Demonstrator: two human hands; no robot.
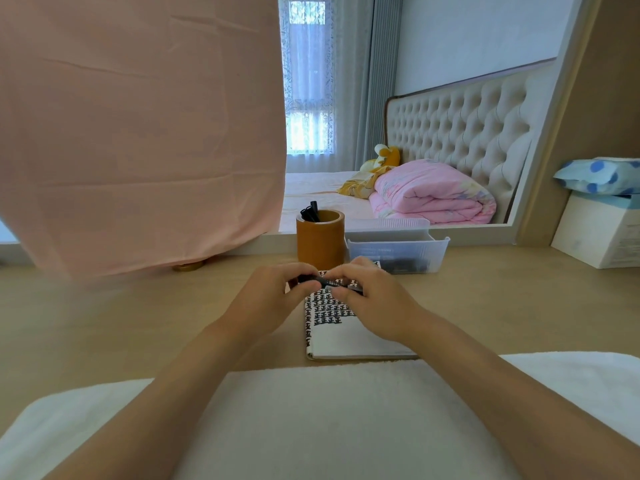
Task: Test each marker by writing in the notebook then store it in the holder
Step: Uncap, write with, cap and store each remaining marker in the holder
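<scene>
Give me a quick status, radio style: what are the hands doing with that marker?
Left hand and right hand both grip one black marker over the notebook. Holder behind, stored markers inside. Nothing between hands and holder.

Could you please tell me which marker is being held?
The marker gripped by left hand and right hand over the notebook; the other markers stand in the holder.
</scene>
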